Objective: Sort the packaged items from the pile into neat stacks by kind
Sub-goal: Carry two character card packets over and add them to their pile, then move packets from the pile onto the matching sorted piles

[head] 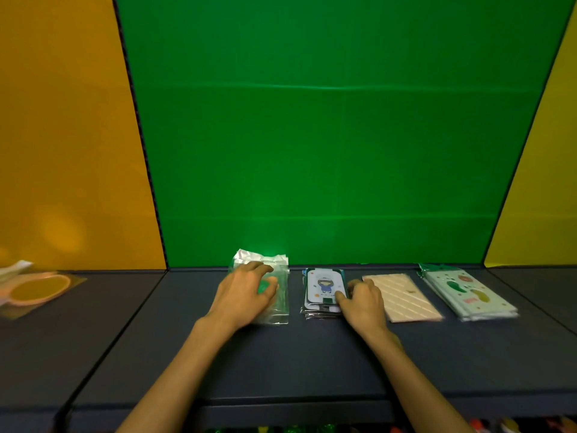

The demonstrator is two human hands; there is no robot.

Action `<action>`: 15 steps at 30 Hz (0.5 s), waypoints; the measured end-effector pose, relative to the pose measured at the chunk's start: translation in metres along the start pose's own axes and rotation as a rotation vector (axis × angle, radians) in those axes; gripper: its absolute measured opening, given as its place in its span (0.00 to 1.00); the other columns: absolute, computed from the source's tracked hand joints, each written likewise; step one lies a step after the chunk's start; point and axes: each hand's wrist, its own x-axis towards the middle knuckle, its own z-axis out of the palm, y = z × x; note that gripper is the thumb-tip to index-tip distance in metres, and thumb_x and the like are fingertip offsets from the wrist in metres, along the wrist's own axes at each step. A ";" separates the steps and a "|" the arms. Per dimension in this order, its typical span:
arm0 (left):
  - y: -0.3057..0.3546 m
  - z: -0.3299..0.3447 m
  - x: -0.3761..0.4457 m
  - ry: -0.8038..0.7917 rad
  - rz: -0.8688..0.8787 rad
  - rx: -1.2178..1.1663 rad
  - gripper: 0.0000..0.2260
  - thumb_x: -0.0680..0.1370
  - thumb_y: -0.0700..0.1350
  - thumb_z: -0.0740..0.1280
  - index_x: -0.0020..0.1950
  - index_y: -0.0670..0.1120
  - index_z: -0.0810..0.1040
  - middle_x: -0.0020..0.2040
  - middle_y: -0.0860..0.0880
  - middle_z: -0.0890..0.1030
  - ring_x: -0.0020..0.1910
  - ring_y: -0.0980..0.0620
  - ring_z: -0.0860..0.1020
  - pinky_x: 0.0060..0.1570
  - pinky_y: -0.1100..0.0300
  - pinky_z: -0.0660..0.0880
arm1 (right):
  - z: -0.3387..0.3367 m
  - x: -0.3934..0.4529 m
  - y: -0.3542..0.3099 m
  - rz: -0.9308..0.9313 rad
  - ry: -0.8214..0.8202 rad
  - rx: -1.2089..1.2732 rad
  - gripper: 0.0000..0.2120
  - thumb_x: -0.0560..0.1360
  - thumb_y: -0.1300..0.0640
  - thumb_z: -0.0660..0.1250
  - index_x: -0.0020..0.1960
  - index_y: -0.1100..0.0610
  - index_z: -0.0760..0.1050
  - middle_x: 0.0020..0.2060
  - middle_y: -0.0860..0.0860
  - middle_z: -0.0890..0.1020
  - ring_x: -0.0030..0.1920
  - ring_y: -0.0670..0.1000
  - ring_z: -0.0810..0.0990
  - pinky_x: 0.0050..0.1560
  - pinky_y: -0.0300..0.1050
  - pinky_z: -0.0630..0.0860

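Observation:
Four stacks lie in a row on the dark table along the green backdrop. My left hand rests flat on the leftmost stack of clear green-tinted packets, fingers spread over it. My right hand holds the right edge of the stack of white packets with a cartoon figure, thumb on its near corner. Right of that lies a pink striped packet stack, partly covered by my right hand. Farthest right sits a stack of pale green packets with fruit prints.
At the far left edge of the table lie loose packets, one with a pink-rimmed round item in clear wrap. Green backdrop stands behind the stacks, yellow panels at both sides. Colourful items peek below the table's front edge.

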 end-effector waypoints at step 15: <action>-0.017 -0.040 -0.076 -0.001 -0.177 0.175 0.24 0.79 0.60 0.59 0.75 0.57 0.68 0.73 0.51 0.71 0.70 0.48 0.71 0.64 0.52 0.70 | 0.001 -0.049 -0.068 -0.620 -0.108 0.032 0.18 0.78 0.48 0.63 0.67 0.49 0.74 0.61 0.46 0.77 0.60 0.51 0.76 0.60 0.48 0.71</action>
